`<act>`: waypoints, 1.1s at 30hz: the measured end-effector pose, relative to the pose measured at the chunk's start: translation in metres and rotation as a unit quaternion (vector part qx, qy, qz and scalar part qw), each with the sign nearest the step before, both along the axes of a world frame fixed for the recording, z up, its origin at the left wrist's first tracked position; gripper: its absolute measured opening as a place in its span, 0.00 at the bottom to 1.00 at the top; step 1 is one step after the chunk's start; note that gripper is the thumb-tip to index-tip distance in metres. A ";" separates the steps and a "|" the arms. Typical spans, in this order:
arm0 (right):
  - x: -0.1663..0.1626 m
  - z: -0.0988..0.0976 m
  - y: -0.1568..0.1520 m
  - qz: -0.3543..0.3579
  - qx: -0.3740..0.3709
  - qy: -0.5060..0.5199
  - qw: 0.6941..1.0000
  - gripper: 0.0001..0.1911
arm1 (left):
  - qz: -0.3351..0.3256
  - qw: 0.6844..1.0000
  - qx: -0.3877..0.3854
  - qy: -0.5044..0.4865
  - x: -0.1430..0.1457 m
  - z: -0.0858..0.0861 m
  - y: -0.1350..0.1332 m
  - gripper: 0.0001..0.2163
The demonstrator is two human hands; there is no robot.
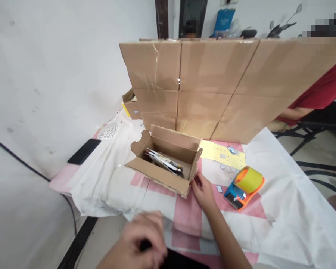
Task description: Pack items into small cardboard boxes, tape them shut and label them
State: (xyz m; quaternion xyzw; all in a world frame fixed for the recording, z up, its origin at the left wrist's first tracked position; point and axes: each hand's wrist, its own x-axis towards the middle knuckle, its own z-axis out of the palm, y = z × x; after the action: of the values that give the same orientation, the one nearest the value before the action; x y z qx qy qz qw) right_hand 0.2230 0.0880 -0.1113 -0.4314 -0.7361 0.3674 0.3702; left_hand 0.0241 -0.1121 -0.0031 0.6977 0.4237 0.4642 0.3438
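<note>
A small open cardboard box (159, 173) lies on the cloth-covered table (282, 216), with flat packets (165, 161) inside. My right hand (203, 190) rests at the box's near right corner, its fingertips touching the side flap. My left hand (141, 243) is low at the front, blurred, with curled fingers over a dark object I cannot make out. An orange and blue tape dispenser (243, 187) with a yellow roll lies just right of my right hand.
A wall of stacked sealed cardboard boxes (212, 86) stands behind the open box. A black phone (84, 151) lies at the table's left edge near the wall. A yellow sticker sheet (222, 154) lies by the stack. A person in red sits at the far right.
</note>
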 end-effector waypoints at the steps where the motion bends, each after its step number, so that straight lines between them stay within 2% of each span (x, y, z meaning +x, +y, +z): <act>1: 0.000 0.000 0.001 0.000 -0.003 0.004 1.000 0.07 | 0.050 0.996 0.035 -0.061 -0.012 -0.003 0.009 0.08; 3: 0.000 0.000 0.001 0.000 -0.011 0.015 1.000 0.07 | 0.179 0.971 0.112 -0.113 -0.040 -0.007 0.028 0.06; 5: 0.000 0.001 0.001 -0.003 -0.019 0.027 0.999 0.07 | 0.314 0.925 0.183 -0.106 -0.070 -0.009 0.047 0.08; 6: 0.000 0.002 0.001 -0.004 -0.021 0.031 0.999 0.07 | 0.367 0.901 0.210 -0.098 -0.085 -0.010 0.058 0.12; 7: 0.000 0.003 0.001 -0.004 -0.021 0.035 0.999 0.07 | 0.380 0.894 0.220 -0.089 -0.099 -0.013 0.069 0.20; 9: -0.001 0.003 0.000 0.001 -0.018 0.041 0.999 0.07 | 0.342 0.920 0.184 -0.061 -0.124 -0.023 0.093 0.43; 10: -0.001 0.002 0.000 0.004 -0.018 0.047 0.999 0.08 | 0.310 0.936 0.160 -0.051 -0.133 -0.031 0.104 0.51; 12: -0.001 0.001 0.000 0.008 -0.021 0.069 0.997 0.10 | 0.234 0.965 0.107 -0.043 -0.144 -0.045 0.123 0.58; 15: 0.000 0.000 0.000 0.012 -0.024 0.106 0.994 0.13 | 0.172 0.982 0.064 -0.043 -0.138 -0.058 0.135 0.53; 19: 0.003 0.001 0.001 0.000 0.024 0.116 0.993 0.19 | 0.218 0.971 0.095 -0.038 -0.112 -0.057 0.129 0.39; 24: 0.006 0.004 -0.002 0.005 0.096 0.127 0.987 0.26 | 0.271 0.958 0.063 -0.067 -0.093 -0.056 0.116 0.28; 28: 0.010 0.001 -0.006 0.021 0.113 0.130 0.985 0.28 | 0.282 0.955 0.069 -0.065 -0.096 -0.063 0.123 0.28; 31: 0.012 -0.005 -0.007 0.037 0.118 0.132 0.983 0.30 | 0.316 0.943 0.100 -0.032 -0.100 -0.065 0.136 0.33; 33: 0.012 -0.008 -0.007 0.044 0.119 0.129 0.984 0.30 | 0.312 0.943 0.115 -0.015 -0.100 -0.064 0.144 0.37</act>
State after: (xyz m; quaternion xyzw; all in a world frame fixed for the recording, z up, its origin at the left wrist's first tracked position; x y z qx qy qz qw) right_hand 0.2353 0.0815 -0.1191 -0.3008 -0.7389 0.3456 0.4940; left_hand -0.0756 0.0317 -0.0673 0.5585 0.5588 0.6038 0.1055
